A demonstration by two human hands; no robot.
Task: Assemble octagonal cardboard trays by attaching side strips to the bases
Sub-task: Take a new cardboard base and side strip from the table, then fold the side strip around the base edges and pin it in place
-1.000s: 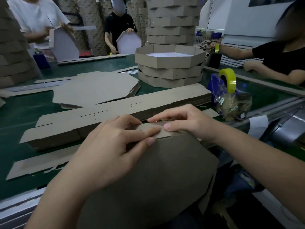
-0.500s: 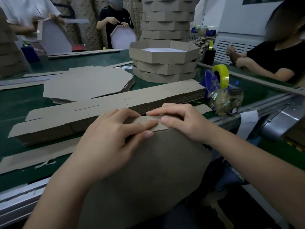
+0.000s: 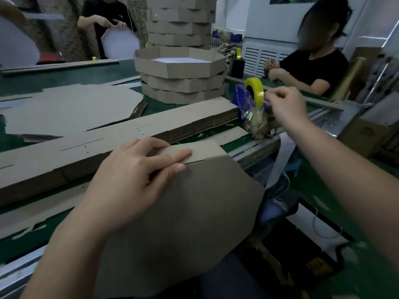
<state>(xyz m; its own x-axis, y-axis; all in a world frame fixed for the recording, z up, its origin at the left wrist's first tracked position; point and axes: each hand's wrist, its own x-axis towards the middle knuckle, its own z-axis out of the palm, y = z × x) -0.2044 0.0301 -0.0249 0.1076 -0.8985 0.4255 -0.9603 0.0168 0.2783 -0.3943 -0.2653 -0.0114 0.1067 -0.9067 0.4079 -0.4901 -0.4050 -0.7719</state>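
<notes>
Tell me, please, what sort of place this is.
Probably a packaging workshop's assembly line: stacked octagonal cardboard trays, a pile of flat side strips, a yellow tape roll, and other people working along the same green table.

Green table top point(image 3: 64, 76) spans 9 to 12 o'clock. Seated person in black shirt point(image 3: 313, 67) at 2 o'clock, forearms on the table. Second person in black point(image 3: 103, 20) at 11 o'clock. White vented cabinet point(image 3: 259, 55) at 1 o'clock, black dispenser point(image 3: 237, 66) just before it. Crumpled clear bag point(image 3: 259, 124) at 2 o'clock, metal rail point(image 3: 254, 147) at 3.
</notes>
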